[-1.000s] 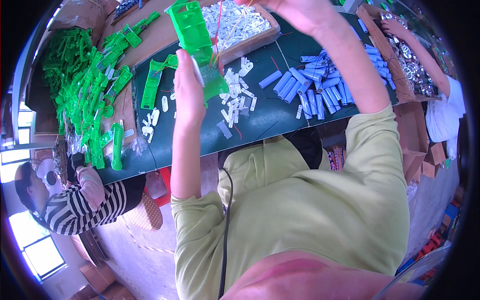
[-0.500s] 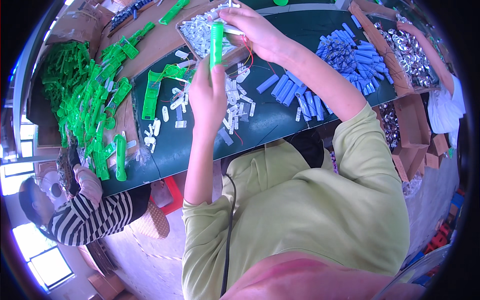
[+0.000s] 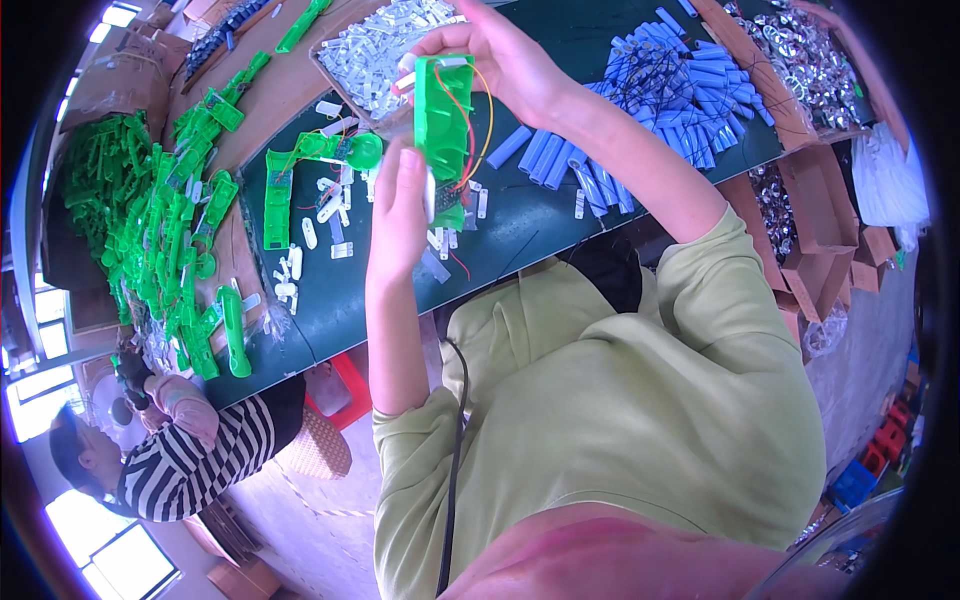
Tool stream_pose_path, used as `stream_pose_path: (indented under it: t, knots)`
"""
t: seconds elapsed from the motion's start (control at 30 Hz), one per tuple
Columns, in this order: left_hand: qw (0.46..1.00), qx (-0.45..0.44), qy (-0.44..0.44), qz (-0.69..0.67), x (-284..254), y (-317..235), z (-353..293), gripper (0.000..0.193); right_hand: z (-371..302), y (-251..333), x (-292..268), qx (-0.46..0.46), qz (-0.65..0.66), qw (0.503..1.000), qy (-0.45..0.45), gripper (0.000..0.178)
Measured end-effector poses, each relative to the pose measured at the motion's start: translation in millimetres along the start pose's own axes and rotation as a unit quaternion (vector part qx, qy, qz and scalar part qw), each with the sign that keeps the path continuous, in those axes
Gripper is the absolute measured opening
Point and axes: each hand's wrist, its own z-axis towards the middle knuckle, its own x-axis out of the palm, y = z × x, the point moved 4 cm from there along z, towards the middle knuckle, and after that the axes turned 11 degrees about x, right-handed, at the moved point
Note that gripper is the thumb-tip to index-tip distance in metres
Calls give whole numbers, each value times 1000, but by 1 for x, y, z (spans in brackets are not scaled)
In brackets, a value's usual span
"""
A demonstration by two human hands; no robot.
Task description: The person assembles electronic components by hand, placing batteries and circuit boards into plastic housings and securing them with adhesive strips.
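Spreading beneath the work, the dark green table [image 3: 345, 305] carries the loose stock. Biggest on it is the pile of green housings [image 3: 180, 260] at the left; the heap of blue cylinders [image 3: 660, 110] lies at the right, and white pieces [image 3: 380, 45] are heaped beyond the hands. These heaps look like plenty of parts waiting to be used.

The left hand [image 3: 398, 205] is clamped on the lower part of a green housing [image 3: 440, 125], its thumb along the near side. The right hand [image 3: 510, 65] reaches to the upper end, fingers curled; whether they pinch anything there cannot be told. The housing is raised above the table between the two hands, its ribbed inside showing.

It seems partly assembled: a small circuit board [image 3: 452, 200] sits near the lower end, and a red wire [image 3: 462, 105] and a yellow wire [image 3: 491, 105] run up from there. Left undone, by the look of it, are closing the open side and tucking in the yellow wire, which loops outside the edge. No blue cylinder shows inside.
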Motion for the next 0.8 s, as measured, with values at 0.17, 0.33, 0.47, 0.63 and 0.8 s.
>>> stream_pose_path:
  t: [0.17, 0.33, 0.47, 0.63, 0.8]
  knots:
    - [973, -39, 19, -227, 7, -1, 3, 56, -24, 15, 13, -206, -246, 947, 0, 26]
    - [962, -63, 52, -260, 22, -6, -7, 61, -42, 14, 14, -427, -585, 667, -173, 23]
    - [980, -73, -4, -184, 12, -1, -11, 62, -40, -10, 17, -255, -440, 856, -92, 46]
    - [972, -56, -45, -224, -1, 15, -12, 61, -55, -16, 24, -37, -38, 999, -1, 62]
    - [977, -19, -53, -205, 5, 24, -11, 60, -57, -19, 25, 41, 121, 991, -23, 46]
